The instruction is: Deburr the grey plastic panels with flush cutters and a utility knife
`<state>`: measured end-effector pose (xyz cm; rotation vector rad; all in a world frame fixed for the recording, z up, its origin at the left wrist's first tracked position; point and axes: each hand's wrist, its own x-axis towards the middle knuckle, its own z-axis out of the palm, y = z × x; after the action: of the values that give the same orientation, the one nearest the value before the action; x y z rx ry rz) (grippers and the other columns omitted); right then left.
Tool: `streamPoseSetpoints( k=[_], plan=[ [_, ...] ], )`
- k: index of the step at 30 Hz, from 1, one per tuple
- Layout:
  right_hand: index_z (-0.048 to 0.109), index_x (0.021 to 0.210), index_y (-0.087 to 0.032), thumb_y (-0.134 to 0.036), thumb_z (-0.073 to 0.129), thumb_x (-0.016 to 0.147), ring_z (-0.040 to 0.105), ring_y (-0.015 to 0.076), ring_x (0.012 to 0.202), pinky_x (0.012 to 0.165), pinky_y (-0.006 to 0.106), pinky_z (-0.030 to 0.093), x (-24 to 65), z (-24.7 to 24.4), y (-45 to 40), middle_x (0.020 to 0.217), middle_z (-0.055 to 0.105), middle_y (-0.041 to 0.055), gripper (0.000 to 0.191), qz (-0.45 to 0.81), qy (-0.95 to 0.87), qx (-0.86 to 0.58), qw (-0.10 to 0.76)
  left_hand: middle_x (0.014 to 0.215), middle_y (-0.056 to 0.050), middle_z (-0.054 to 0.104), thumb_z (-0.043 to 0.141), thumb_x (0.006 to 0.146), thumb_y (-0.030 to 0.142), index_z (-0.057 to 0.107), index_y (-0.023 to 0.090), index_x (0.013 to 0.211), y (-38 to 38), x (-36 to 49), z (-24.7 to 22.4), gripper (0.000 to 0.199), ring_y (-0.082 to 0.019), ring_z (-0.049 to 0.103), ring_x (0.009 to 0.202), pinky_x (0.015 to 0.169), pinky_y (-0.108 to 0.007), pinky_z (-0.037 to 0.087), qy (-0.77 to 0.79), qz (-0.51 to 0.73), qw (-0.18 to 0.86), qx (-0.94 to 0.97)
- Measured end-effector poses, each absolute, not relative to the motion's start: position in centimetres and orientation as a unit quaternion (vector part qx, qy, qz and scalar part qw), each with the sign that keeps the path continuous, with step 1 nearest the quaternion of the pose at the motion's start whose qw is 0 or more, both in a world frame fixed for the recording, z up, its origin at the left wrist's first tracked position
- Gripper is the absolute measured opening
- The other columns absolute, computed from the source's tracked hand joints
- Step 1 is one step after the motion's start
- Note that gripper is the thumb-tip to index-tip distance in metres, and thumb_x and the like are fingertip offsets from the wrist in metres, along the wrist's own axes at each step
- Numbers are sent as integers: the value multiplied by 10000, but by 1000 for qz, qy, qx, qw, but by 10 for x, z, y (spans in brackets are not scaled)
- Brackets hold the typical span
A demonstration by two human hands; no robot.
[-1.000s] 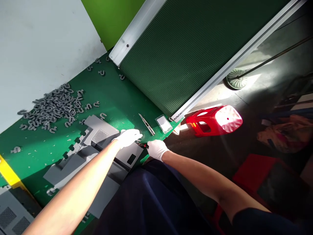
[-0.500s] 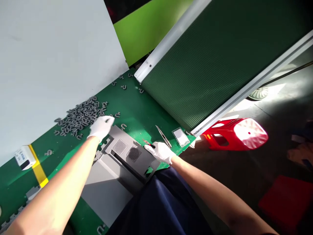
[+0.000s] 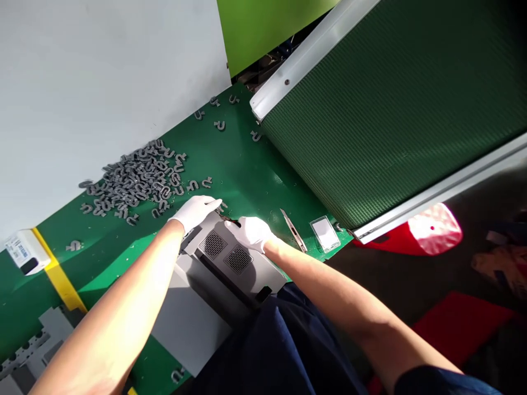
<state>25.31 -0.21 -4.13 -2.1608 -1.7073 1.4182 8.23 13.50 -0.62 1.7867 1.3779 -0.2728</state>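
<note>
My left hand (image 3: pixel 198 213), in a white glove, is closed above the far-left corner of a grey plastic panel (image 3: pixel 255 266). Whatever its fingertips pinch is hidden. My right hand (image 3: pixel 251 232), also gloved, grips small pliers (image 3: pixel 233 221), whose dark jaws point at the left fingertips; most of the tool is covered by the palm. The panel has two mesh grilles and lies in front of my body. Just beyond the left fingers is a grey U-shaped clip (image 3: pixel 223 206). A heap of similar clips (image 3: pixel 138 178) spreads to the left.
A utility knife (image 3: pixel 293 230) and a clear-cased card (image 3: pixel 325 234) lie right of my hands. A conveyor belt (image 3: pixel 349 120) rises at the right. A white box (image 3: pixel 28 252) sits by yellow tape (image 3: pixel 61 280) on the green table (image 3: pixel 242 175). More grey panels (image 3: pixel 41 340) are lower left.
My left hand has moved from the heap's edge to the panel's far corner. My right hand has brought the pliers up and left beside it. The view has shifted slightly.
</note>
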Motion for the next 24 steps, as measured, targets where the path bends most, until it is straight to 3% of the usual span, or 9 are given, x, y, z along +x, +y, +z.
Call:
streamPoseSetpoints(
  k=[3, 9, 18, 24],
  plan=[
    [763, 1001, -181, -760, 281, 1044, 753, 276, 1039, 845, 307, 528, 255, -43, -6, 1010, 801, 150, 754, 455, -558, -693, 18, 1145, -39, 798, 554, 916, 703, 829, 235, 1063, 134, 82, -11, 563, -283, 696, 990, 863, -327, 505, 549, -106, 427, 711],
    [758, 977, -212, -759, 286, 1044, 764, 268, 1007, 831, 305, 536, 253, -48, -3, 991, 803, 116, 726, 436, -567, -698, 19, 1215, -58, 788, 559, 919, 701, 823, 227, 1081, 136, 80, -17, 566, -292, 691, 1047, 913, -326, 489, 544, -106, 431, 712],
    [743, 973, -204, -753, 278, 1050, 759, 267, 979, 819, 317, 533, 253, -43, 5, 993, 801, 124, 723, 439, -573, -692, -3, 1113, -52, 801, 572, 898, 699, 829, 210, 1024, 133, 86, -10, 566, -278, 675, 954, 850, -328, 489, 555, -104, 440, 698],
    [750, 979, -141, -691, 340, 1073, 750, 292, 993, 842, 326, 513, 251, -44, 3, 983, 786, 186, 693, 415, -585, -697, -1, 1125, -49, 805, 614, 892, 669, 838, 217, 1021, 133, 84, -11, 520, -282, 686, 995, 866, -332, 482, 565, -93, 454, 682]
  ],
)
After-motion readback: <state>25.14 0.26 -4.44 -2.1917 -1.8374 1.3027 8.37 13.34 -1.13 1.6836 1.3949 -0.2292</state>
